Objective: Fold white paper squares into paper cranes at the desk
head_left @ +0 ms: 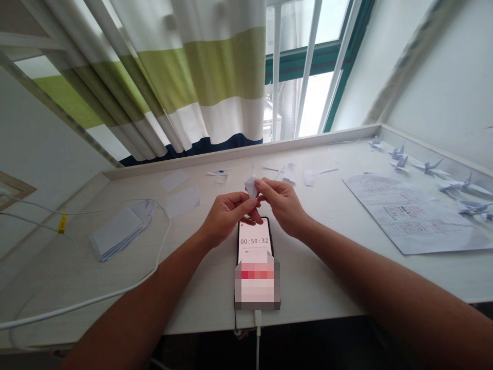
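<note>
A small folded piece of white paper is held between my two hands, above the top end of a phone. My left hand pinches its lower part with thumb and fingers. From the other side, my right hand grips its right edge between thumb and fingertips. The fingers cover part of the folds. Below the hands lies the phone, its lit screen reading 00:59:32 and its lower part blurred out.
Several folded paper cranes line the right side of the desk beside a printed sheet. At left are a stack of paper, loose squares and a white cable. Paper scraps lie beyond my hands.
</note>
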